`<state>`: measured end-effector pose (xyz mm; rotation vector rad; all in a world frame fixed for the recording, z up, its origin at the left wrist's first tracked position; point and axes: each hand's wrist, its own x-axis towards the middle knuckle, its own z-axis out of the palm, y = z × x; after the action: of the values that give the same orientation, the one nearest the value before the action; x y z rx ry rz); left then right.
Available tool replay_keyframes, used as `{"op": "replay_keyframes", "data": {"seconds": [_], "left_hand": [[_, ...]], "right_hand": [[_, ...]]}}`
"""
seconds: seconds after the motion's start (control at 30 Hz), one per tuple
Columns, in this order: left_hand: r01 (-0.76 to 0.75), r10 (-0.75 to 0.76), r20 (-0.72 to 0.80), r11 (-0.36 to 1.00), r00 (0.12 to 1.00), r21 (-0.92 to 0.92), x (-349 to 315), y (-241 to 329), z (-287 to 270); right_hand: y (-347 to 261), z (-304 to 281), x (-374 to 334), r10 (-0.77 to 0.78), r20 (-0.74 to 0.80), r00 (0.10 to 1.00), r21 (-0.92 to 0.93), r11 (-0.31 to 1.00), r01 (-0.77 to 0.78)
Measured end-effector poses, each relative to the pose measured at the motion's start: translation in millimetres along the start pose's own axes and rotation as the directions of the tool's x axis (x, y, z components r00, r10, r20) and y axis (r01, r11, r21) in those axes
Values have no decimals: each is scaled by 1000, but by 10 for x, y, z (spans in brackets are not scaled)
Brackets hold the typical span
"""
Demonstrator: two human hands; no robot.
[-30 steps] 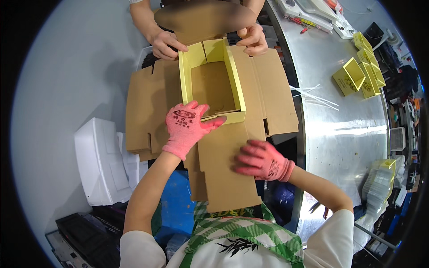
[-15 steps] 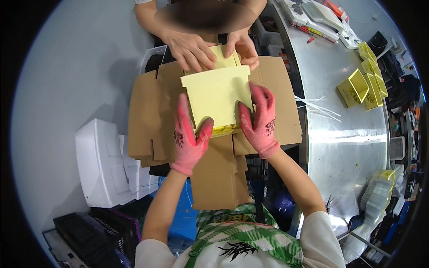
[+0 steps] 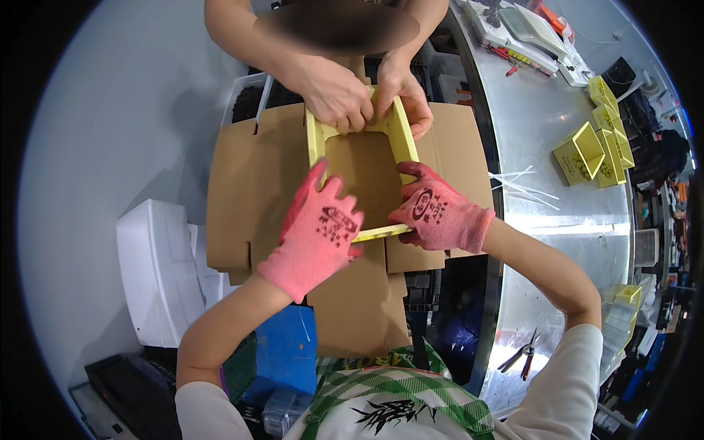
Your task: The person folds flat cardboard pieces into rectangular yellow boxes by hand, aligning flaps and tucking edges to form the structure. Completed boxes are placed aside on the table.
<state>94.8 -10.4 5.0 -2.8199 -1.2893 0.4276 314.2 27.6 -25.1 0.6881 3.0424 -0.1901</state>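
Note:
A pale yellow cardboard box [image 3: 402, 136] stands as a four-sided frame, and brown cardboard shows through its middle. My left hand [image 3: 317, 231], in a pink work glove, is closed around the near left corner, fingers over the wall. On the near right corner, my gloved right hand [image 3: 440, 213] grips the wall, its fingertips curled inside. Opposite me, a co-worker's bare left-side hand [image 3: 339, 94] and right-side hand [image 3: 403, 97] hold the far wall. Beneath the box lies a flattened brown cardboard sheet [image 3: 275, 180].
To the right runs a metal table [image 3: 568, 264] with folded yellow boxes [image 3: 579, 154], white strips [image 3: 526, 187], pliers [image 3: 523, 356] and a scale [image 3: 524, 33]. A white foam box [image 3: 158, 271] stands at left, a blue bin [image 3: 286, 348] below.
The broad yellow panel that covered the box's top is no longer across it, and the inside shows. My hands have turned inward onto the near corners. The co-worker's fingers have curled over the far wall.

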Motion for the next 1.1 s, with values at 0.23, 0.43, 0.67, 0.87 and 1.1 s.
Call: {"op": "replay_keyframes", "data": {"seconds": [0.23, 0.43, 0.67, 0.87, 1.1], "left_hand": [[242, 548, 439, 395, 712, -886, 629, -209, 282], [310, 673, 477, 363, 565, -879, 811, -151, 456], [105, 712, 580, 592, 395, -799, 1112, -178, 389], [258, 808, 485, 417, 334, -872, 1220, -293, 385], [398, 796, 565, 457, 215, -795, 1279, -340, 306]], "right_hand": [[-164, 193, 12, 139, -360, 922, 194, 978, -72], [-452, 698, -72, 559, -663, 498, 559, 812, -167], [-478, 1046, -96, 829, 62, 556, 990, -121, 71], [-307, 1108, -60, 690, -354, 631, 806, 568, -168], [-179, 1203, -23, 640, -314, 701, 832, 542, -122]]}}
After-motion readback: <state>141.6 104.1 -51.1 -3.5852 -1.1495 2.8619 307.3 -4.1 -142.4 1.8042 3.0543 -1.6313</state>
